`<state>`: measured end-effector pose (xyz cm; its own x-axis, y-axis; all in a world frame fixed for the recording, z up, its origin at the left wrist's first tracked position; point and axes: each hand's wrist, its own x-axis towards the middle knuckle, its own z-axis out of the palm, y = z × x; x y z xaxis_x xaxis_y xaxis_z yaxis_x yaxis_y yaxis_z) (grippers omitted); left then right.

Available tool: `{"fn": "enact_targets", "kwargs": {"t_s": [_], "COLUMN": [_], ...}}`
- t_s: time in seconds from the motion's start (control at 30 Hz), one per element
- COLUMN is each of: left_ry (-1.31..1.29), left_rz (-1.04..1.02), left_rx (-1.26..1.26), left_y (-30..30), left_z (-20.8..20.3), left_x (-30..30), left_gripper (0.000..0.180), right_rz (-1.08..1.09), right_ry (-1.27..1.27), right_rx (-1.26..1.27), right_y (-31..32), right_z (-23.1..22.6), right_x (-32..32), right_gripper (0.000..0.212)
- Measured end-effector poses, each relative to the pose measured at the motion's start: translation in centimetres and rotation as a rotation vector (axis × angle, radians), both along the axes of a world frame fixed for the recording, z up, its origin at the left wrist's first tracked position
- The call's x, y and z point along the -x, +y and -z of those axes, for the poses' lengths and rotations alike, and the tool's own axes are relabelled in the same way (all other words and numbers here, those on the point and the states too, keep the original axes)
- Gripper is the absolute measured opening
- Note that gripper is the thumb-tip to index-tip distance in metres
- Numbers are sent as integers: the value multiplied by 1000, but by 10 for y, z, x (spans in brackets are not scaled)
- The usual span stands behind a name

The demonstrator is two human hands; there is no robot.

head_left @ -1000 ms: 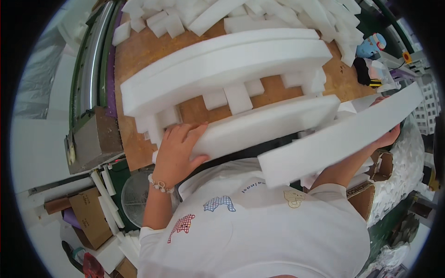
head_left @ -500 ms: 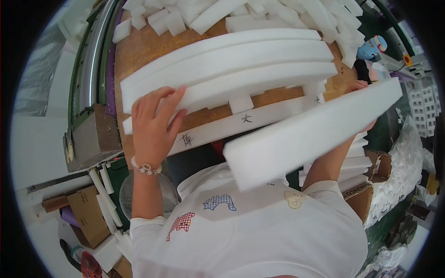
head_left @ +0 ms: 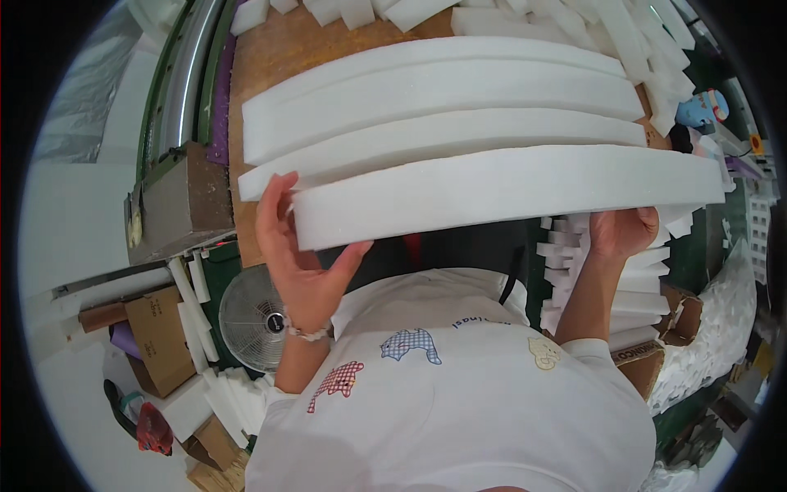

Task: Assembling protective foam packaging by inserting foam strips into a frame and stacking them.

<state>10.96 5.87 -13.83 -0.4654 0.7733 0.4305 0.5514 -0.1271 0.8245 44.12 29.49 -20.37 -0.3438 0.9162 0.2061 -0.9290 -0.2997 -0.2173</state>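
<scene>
A long white foam strip (head_left: 508, 187) spans the space in front of my body, roughly level. Around its left end is my left hand (head_left: 305, 258), with fingers at the end and thumb against the lower edge. Toward the other end my right hand (head_left: 625, 233) grips the strip from below, its fingers partly hidden. Just beyond lie more long, slightly curved white foam strips (head_left: 443, 102) side by side on the brown worktable (head_left: 283, 51). The held strip covers the table's near edge.
Loose white foam pieces (head_left: 566, 25) are heaped at the table's far side. A metal rail (head_left: 182, 90) runs along the left. Below stands a round fan (head_left: 256, 318) near cardboard boxes (head_left: 160, 340). Stacked foam pieces (head_left: 639, 283) are at the right.
The held foam strip has swung from a slant on the right to nearly level across the front. My left hand has left the strips on the table and come to its left end.
</scene>
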Motion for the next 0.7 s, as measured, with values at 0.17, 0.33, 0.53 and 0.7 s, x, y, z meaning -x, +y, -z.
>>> {"fn": "enact_targets", "kwargs": {"t_s": [0.17,0.33,0.53,0.7], "left_ry": [-52,40,207,-78], "left_rz": [56,18,-222,-208], "left_rx": [126,101,-52,-99], "left_y": [-24,-25,-9,-8], "left_z": [-9,-5,27,39], "left_x": [29,46,43,37], "left_gripper": [84,85,96,104], "right_rz": [14,544,762,685], "right_ry": [-130,-786,-1264,-1202], "right_rx": [-88,-114,-218,-253], "right_y": [3,-3,3,5], "right_z": [6,-26,-18,-15], "right_x": [-43,-13,6,10], "right_gripper": [63,60,59,60]}}
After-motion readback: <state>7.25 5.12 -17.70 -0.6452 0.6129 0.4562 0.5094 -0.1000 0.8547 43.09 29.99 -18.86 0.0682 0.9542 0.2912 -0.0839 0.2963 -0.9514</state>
